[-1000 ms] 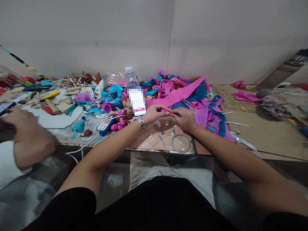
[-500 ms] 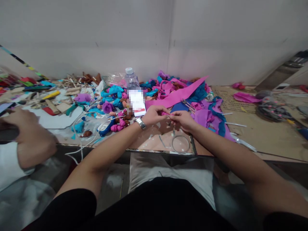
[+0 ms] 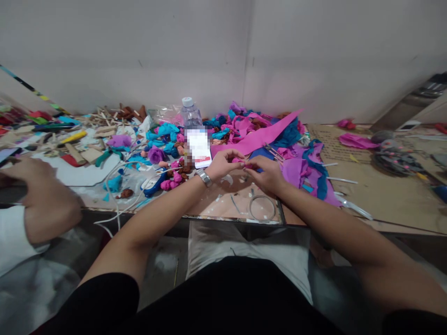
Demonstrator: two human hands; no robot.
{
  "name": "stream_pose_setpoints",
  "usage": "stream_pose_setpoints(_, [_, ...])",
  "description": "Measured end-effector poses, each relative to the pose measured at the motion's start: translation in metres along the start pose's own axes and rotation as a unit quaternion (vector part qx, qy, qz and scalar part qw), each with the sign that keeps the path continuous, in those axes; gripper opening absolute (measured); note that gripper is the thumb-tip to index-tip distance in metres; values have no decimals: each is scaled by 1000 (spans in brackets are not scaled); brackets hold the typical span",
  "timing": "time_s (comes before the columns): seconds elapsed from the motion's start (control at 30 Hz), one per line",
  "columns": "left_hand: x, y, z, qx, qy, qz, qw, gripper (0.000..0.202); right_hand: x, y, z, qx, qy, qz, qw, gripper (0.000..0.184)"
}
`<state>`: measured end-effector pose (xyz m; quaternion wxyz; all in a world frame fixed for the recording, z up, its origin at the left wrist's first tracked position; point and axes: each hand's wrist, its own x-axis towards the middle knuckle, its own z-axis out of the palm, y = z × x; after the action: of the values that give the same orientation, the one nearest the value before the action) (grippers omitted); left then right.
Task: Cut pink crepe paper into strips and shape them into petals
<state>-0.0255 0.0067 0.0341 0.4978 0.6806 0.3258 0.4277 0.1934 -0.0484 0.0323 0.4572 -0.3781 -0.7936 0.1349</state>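
Observation:
My left hand (image 3: pixel 223 164), with a metal watch (image 3: pixel 203 177) on the wrist, and my right hand (image 3: pixel 266 173) meet over the table's near middle. Both pinch a small pink paper piece (image 3: pixel 243 163) between their fingertips. A long pink paper strip (image 3: pixel 258 137) lies just behind them, with a dark blue sheet (image 3: pixel 260 152) under it. A pile of pink and blue crumpled paper flowers (image 3: pixel 167 144) sits to the left of my hands.
A water bottle (image 3: pixel 190 111) and a white phone (image 3: pixel 199 148) stand behind my left hand. A clear tape ring (image 3: pixel 262 208) lies near the table edge. Another person's hand (image 3: pixel 42 195) rests at far left. White cables (image 3: pixel 118 186), sticks and purple-blue paper (image 3: pixel 310 170) surround.
My hands rose slightly and shifted a little away from me, still working the pink piece between the fingertips. The other person's hand barely moved.

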Motion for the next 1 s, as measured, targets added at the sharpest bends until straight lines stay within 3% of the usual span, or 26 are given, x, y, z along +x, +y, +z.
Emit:
stream_pose_setpoints(0.2, [-2,2,2,-45,-11,-22,999,50,-2,-2,2,-27,-8,-1,1000,19])
stream_pose_setpoints(0.27, [-3,5,2,-31,-7,-20,999,51,-1,-3,6,-1,10,43,999,19])
stream_pose_setpoints(0.33, [-3,7,2,3,3,-4,1000,48,0,-3,12,66,32,129,989,19])
stream_pose_setpoints(0.4, [-4,10,3,48,9,25,998,42,1,-3,17,183,39,246,951,21])
stream_pose_setpoints(0.47, [-6,12,4,89,-1,55,995,35,3,-1,20,314,22,354,881,26])
stream_pose_setpoints(0.53, [-9,14,4,124,-19,82,989,28,5,1,20,396,-6,417,818,30])
stream_pose_setpoints(0.57, [-10,14,4,141,-28,93,985,26,6,2,19,415,-17,433,800,30])
stream_pose_setpoints(0.73, [-12,20,3,200,-67,148,966,24,8,3,11,447,-42,451,772,21])
stream_pose_setpoints(1.0, [-11,28,-3,212,-98,207,950,27,7,-2,14,486,-58,436,755,17])
